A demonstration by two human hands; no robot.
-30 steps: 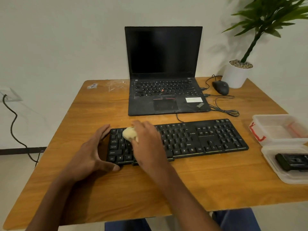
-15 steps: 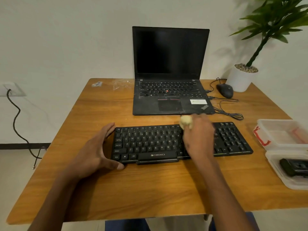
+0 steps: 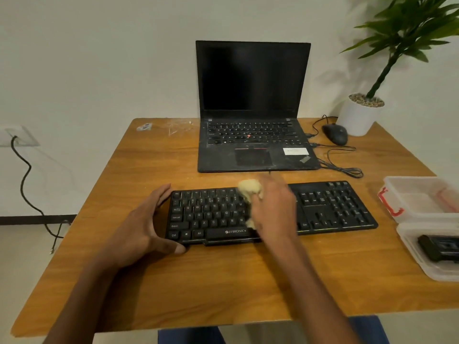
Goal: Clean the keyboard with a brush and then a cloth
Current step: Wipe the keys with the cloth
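The right hand (image 3: 270,209) is bunched around a crumpled pale-yellow cloth (image 3: 249,188), fingers curled over it, and presses it down on the middle of the flat black plastic keyboard (image 3: 213,214); a wad of the fabric sticks out past the fingers at the top row and a little shows below the palm near the space bar. The hand is blurred, so exactly how each finger lies cannot be told. The left hand (image 3: 149,224) braces the keyboard's left end, fingers straight along the far corner and thumb against the near edge, spread rather than closed around it.

The cloth looks soft and light and will crush to whatever shape the grip gives it, so it is best held bunched in the palm with a pad of fabric left free to meet the keys. The keyboard looks light and stiff and would likely slide on the smooth wooden bench (image 3: 223,281) under a sideways wipe; steadying it at an end edge, as now, seems the sound hold, clear of the keys.

Behind it stands an open black laptop (image 3: 253,105). At the right edge lie clear plastic containers (image 3: 422,199).
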